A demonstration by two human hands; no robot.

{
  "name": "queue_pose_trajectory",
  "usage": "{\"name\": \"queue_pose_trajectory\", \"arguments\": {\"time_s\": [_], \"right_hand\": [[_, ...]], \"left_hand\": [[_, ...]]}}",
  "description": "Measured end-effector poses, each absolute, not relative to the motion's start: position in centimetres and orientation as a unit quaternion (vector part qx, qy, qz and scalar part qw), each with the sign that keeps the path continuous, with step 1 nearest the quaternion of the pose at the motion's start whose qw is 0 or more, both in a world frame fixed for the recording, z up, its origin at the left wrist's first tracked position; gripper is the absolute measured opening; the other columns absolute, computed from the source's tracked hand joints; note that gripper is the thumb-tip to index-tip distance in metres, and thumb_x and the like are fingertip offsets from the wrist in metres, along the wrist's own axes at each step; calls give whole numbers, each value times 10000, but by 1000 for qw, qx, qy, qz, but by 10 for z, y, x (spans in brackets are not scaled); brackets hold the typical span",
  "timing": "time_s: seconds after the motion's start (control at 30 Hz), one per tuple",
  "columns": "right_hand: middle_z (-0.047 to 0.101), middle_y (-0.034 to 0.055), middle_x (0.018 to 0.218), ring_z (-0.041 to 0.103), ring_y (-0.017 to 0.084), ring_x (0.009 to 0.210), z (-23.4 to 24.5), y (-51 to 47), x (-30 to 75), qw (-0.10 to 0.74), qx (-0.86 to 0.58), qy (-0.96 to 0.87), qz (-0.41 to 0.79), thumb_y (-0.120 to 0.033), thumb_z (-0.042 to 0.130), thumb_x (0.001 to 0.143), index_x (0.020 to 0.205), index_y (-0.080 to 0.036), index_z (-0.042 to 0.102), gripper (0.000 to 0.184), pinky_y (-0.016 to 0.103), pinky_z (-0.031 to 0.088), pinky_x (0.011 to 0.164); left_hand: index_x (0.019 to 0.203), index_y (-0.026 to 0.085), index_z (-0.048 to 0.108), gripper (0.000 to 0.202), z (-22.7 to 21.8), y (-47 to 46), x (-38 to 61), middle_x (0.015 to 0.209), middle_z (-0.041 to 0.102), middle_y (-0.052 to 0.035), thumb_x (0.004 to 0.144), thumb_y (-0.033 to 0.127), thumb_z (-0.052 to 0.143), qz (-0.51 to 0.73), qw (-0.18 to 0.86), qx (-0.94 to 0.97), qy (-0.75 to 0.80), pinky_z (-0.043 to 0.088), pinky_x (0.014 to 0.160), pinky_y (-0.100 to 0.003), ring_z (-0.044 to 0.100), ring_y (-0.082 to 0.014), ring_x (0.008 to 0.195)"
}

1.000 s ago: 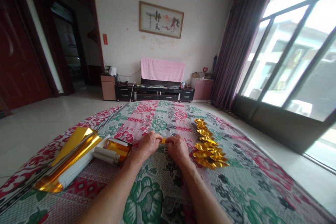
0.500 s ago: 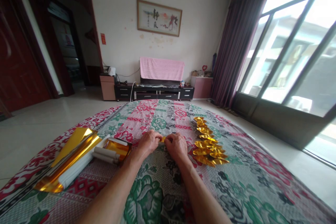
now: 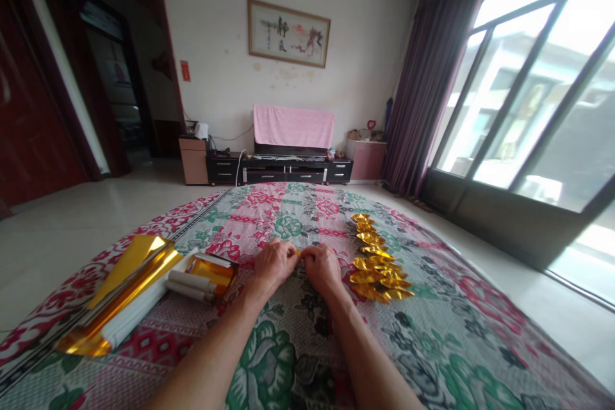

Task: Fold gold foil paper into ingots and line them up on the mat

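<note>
My left hand (image 3: 272, 264) and my right hand (image 3: 321, 267) meet knuckle to knuckle over the flowered blanket (image 3: 298, 359). Both are closed in a pinch on a small piece of gold foil paper (image 3: 298, 254), of which only a sliver shows between the fingers. To the right of my right hand lies a row of several folded gold paper ingots (image 3: 377, 259). Left of my left hand lie a stack of gold foil sheets (image 3: 122, 288) with white backing and a curled gold sheet (image 3: 211, 272).
The blanket covers a low surface on a tiled floor (image 3: 62, 230). Beyond stand a dark TV cabinet (image 3: 288, 170) with a pink cloth (image 3: 294, 127) over it, a framed picture (image 3: 288, 33), purple curtains (image 3: 423, 77) and large windows (image 3: 538, 102) on the right.
My hands stay pinched together on the gold paper, with only slight finger movement. The view has shifted a little.
</note>
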State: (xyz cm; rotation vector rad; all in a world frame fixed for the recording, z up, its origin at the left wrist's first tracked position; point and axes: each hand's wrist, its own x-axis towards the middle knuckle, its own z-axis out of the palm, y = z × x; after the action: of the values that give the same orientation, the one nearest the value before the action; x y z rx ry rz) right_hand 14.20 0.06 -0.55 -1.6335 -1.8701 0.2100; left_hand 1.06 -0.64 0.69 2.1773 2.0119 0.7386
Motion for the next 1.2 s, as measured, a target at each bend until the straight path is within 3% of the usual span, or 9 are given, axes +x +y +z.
{"name": "queue_pose_trajectory", "arguments": {"time_s": [0.2,0.37,0.53,0.63,0.8,1.03,1.2], "right_hand": [[630,41,828,565,143,783,-7,2,143,321,-620,-710,92,-184,473,765,788,-263,730,270,216,386,717],[630,43,827,567,141,776,-8,3,143,323,-624,-705,97,-174,482,756,794,-267,731,269,212,393,721],[632,46,842,570,148,789,-7,2,143,320,-623,-707,98,-161,474,762,795,-262,732,279,221,389,728],[632,42,845,565,150,798,-6,1,143,320,-621,-709,94,-151,467,761,795,-263,730,287,222,381,723],[624,37,833,549,160,814,-7,-3,141,332,-620,-706,82,-164,457,768,771,-259,721,281,238,365,722],[613,43,856,527,160,832,-5,-11,139,343,-612,-710,64,-150,509,701,812,-220,686,220,239,352,736],[616,49,908,528,175,867,-2,-14,139,344,-616,-706,64,-154,515,685,915,-214,654,276,246,349,762]], "left_hand": [[861,230,689,204,5,2,7,795,648,-39,727,237,534,238,68,715,653,422,705,-240,579,-155,743],[833,228,704,247,4,8,-1,812,672,-27,707,156,504,239,103,723,640,430,719,-235,593,-149,751],[925,196,677,311,-1,10,-5,870,680,-35,722,103,460,264,84,710,648,439,736,-225,602,-144,787],[900,194,671,289,-3,8,-5,914,670,-43,743,109,444,283,53,702,652,429,776,-226,599,-144,834],[766,169,645,183,-5,1,-1,818,605,-65,779,285,504,279,-9,720,635,418,740,-238,571,-156,804],[786,184,610,111,-5,0,1,840,573,-42,778,244,516,267,0,740,618,400,735,-237,546,-150,825],[788,187,612,101,-2,-1,3,821,590,-35,770,210,515,283,11,744,605,399,722,-238,553,-143,789]]}}
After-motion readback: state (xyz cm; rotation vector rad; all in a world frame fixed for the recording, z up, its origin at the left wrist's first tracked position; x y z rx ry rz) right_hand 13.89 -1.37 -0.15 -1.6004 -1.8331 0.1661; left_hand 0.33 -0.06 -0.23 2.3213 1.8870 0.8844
